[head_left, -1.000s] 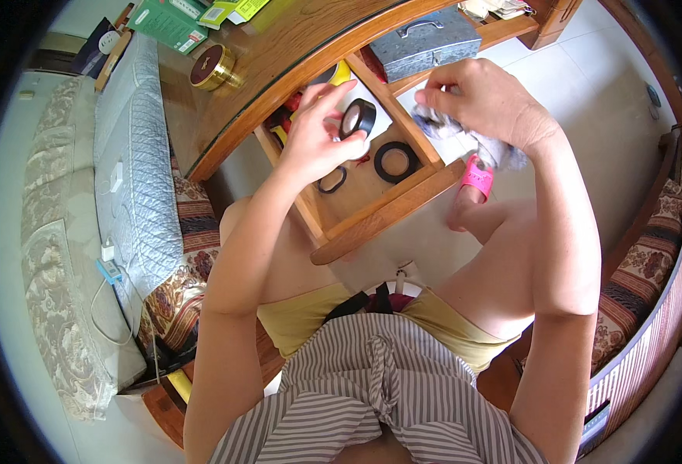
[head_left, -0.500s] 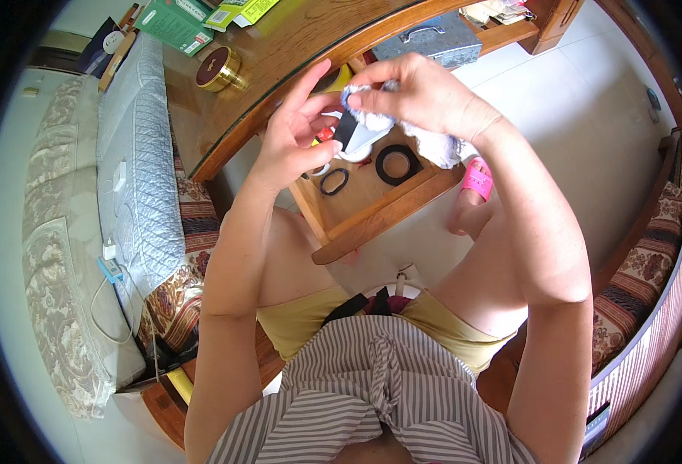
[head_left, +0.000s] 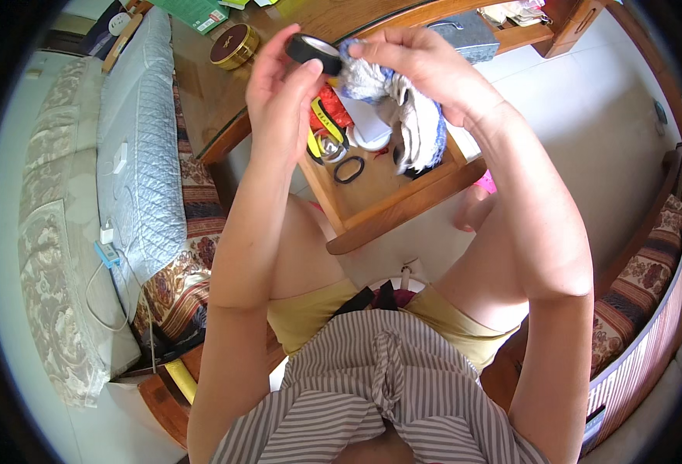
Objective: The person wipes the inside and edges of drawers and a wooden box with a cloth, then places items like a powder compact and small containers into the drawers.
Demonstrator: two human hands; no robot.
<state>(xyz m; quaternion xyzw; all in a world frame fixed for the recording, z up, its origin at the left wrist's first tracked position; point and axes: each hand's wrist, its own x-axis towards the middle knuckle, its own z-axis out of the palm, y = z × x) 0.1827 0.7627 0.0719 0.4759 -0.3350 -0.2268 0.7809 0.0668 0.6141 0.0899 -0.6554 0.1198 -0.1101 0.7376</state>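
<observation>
My left hand (head_left: 273,104) is raised over the open wooden drawer (head_left: 406,207), gripping a roll of black tape (head_left: 301,52) between thumb and fingers. My right hand (head_left: 437,71) pinches a crumpled white and blue cloth (head_left: 418,127), which touches the roll's right side and hangs down over the drawer. Below lie a yellow and black tool (head_left: 319,116), a red bundle (head_left: 335,107), a white round item (head_left: 372,141) and a thin black ring (head_left: 348,170). The cloth partly covers a black ring-shaped thing at the drawer's right.
On the glass-topped wooden table (head_left: 209,100) stand a round gold tin (head_left: 234,48) and a green box (head_left: 194,14). A grey metal toolbox (head_left: 468,37) sits beyond my right hand. Patterned seats flank me, with a cable and charger (head_left: 107,251) at left.
My left hand has lifted and turned the tape roll so its white core shows. The cloth in my right hand now hangs lower and covers more of the drawer's right side.
</observation>
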